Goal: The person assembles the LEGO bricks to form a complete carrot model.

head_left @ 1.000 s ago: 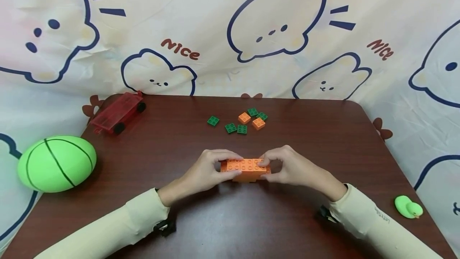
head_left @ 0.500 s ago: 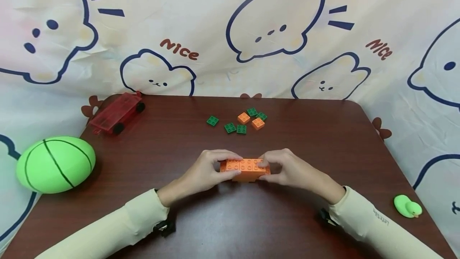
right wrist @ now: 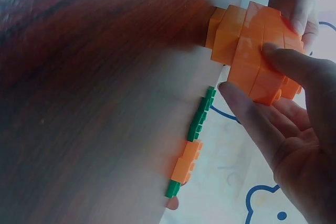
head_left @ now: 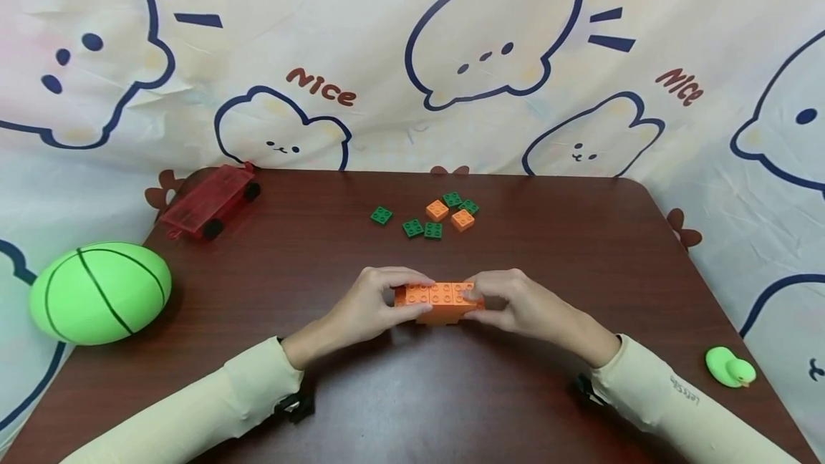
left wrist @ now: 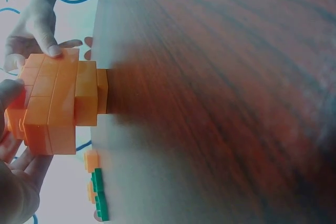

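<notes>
A stack of orange building bricks (head_left: 445,313) stands at the middle of the table, wide on top and stepped narrower below. My left hand (head_left: 370,303) grips its left end, thumb along the near side and fingers over the back. At the right end my right hand (head_left: 518,299) holds it, thumb at the near side and index finger bent over the studs. The left wrist view shows the smooth side of the stack (left wrist: 63,95) and its small bottom brick close to the tabletop. Curled fingers partly hide both ends; the right wrist view shows the stack (right wrist: 257,51) between both hands.
Farther back lie loose green bricks (head_left: 412,228) and orange bricks (head_left: 462,220). A translucent red wheeled cart (head_left: 213,199) is at the back left, a green ball (head_left: 103,293) at the left edge, a green toy duck (head_left: 730,367) at the right. A printed cloth hangs behind the table (head_left: 309,235).
My right hand has sunk slightly, its knuckles lower over the brick stack. My left hand keeps its grip, and the stack stays in nearly the same place.
</notes>
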The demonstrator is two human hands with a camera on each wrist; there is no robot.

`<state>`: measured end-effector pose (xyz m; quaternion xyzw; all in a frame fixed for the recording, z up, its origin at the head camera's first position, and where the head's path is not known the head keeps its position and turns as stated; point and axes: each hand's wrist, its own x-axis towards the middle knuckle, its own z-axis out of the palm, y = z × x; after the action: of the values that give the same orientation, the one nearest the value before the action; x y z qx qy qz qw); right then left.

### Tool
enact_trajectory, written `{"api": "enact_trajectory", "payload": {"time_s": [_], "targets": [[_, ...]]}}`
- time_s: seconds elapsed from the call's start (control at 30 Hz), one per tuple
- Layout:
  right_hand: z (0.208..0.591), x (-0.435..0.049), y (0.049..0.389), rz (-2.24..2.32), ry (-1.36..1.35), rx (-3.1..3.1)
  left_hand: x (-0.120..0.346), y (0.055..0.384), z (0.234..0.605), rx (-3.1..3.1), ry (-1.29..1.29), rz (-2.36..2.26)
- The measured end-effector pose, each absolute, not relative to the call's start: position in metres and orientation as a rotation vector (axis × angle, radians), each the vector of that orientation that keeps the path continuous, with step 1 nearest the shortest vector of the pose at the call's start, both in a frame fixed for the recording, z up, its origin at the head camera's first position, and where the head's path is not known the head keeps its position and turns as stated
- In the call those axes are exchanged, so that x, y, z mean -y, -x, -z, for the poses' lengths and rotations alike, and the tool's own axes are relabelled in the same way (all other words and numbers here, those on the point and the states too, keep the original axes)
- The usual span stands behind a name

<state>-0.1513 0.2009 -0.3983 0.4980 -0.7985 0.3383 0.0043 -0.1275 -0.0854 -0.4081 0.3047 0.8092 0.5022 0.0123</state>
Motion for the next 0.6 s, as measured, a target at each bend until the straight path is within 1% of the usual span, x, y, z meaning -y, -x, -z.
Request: {"api": "enact_trajectory", "payload": {"time_s": [0.6], "targets": [[0.3946,-0.1982,0.1509,-1.079,-1.451,2.64,0.0859,0.1277,0.4096,-2.531,-0.927,-1.552]]}}
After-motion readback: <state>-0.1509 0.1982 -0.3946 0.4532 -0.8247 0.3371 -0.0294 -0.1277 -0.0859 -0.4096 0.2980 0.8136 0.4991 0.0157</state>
